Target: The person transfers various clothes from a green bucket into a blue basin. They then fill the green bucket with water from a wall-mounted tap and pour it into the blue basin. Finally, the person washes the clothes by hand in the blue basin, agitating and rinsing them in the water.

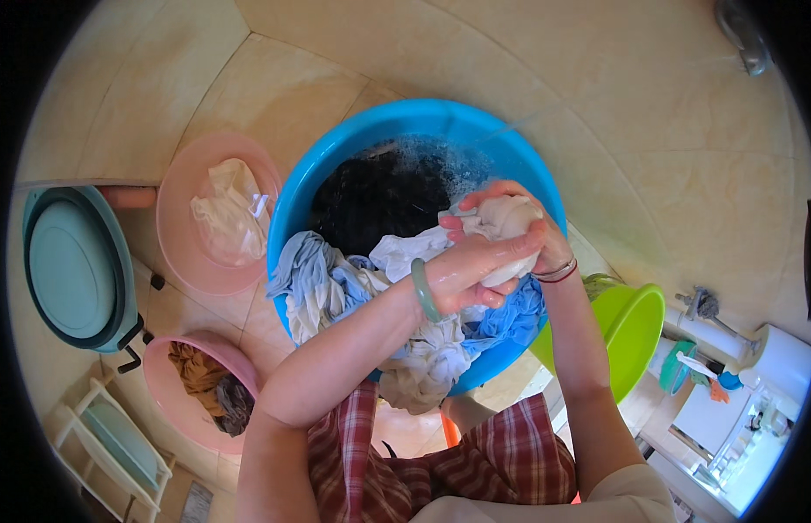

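My left hand point(464, 268), with a green bangle at the wrist, and my right hand point(554, 247), with thin bands at the wrist, are closed together round a bunched white cloth point(507, 218). They hold it above the right side of a large blue tub point(314, 166). Dark cloth point(379, 196) lies in the water at the tub's far side. Below my hands, white garments point(405, 253) and light blue garments point(519, 309) are heaped along the near side. A beige cloth point(414, 383) hangs over the near rim. My hands partly hide the held cloth.
Left of the tub stand a pink basin point(183, 227) with white cloth and another pink basin point(166, 383) with brown and dark cloth. A folded teal basin point(70, 270) is at far left. A lime-green bucket point(632, 340) stands right. A thin water stream point(523, 122) falls into the tub.
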### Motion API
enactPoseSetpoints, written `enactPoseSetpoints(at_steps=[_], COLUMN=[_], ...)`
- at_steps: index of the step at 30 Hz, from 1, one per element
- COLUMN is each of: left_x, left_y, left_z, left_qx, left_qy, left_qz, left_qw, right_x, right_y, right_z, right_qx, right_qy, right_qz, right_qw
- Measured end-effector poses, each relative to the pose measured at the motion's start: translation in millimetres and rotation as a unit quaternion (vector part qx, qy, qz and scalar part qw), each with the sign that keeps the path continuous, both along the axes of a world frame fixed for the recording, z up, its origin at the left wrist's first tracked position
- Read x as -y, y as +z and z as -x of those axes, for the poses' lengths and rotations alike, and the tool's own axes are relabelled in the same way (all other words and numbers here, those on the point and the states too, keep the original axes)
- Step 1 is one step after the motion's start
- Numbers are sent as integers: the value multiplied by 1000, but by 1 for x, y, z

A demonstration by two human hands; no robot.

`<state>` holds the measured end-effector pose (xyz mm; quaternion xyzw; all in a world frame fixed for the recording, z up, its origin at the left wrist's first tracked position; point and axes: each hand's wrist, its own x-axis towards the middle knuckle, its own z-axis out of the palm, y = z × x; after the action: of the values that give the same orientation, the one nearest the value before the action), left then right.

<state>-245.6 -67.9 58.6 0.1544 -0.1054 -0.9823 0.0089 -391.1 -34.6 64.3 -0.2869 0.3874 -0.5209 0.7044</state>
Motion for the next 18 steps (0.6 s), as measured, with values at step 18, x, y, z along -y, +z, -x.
enactPoseSetpoints(at_steps=[18], left_x=[-29], left_y=[-33], left_z=[13], left_qx=[195], left_qy=[-12], left_qz=[601], left_qw=[775], right_x=[-1], right_y=[15], right_z=[-20], right_qx=[-133], right_qy=[-111], right_qz=[-65], right_qw=[983])
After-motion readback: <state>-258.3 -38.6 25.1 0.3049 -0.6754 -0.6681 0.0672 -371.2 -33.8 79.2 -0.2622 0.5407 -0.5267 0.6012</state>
